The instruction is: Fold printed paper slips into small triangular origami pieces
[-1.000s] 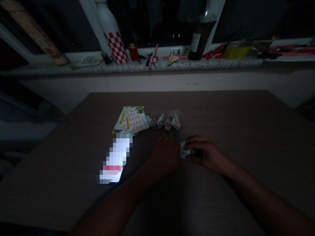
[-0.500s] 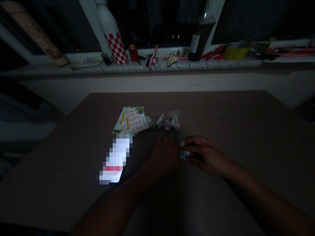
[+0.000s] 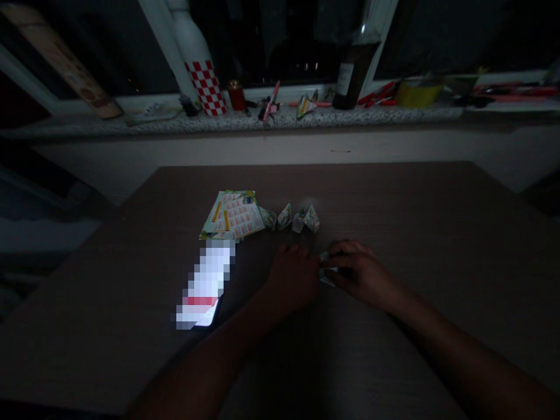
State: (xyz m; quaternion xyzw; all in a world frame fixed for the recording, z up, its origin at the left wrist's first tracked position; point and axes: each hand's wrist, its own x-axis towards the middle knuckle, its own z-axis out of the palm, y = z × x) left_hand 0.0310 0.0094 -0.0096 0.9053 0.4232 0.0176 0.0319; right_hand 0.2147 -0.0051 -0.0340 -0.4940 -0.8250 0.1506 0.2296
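Note:
A small folded piece of printed paper lies on the table between my hands, largely covered by fingers. My left hand is closed over its left side, the fingertips hidden beneath the hand. From the right, my right hand pinches the paper with thumb and fingers. Beyond the hands stand several folded paper shapes in a short row, made of similar printed paper. A stack of printed paper sheets lies at the left end of that row.
A lit phone with a blurred screen lies left of my left hand on the wooden table. On the stone windowsill behind stand a red-and-white checkered bottle, a dark bottle, a small red jar and pens.
My right fingers have shifted over the folded paper, with the thumb and index finger now closer together on it. My left hand has stayed in place.

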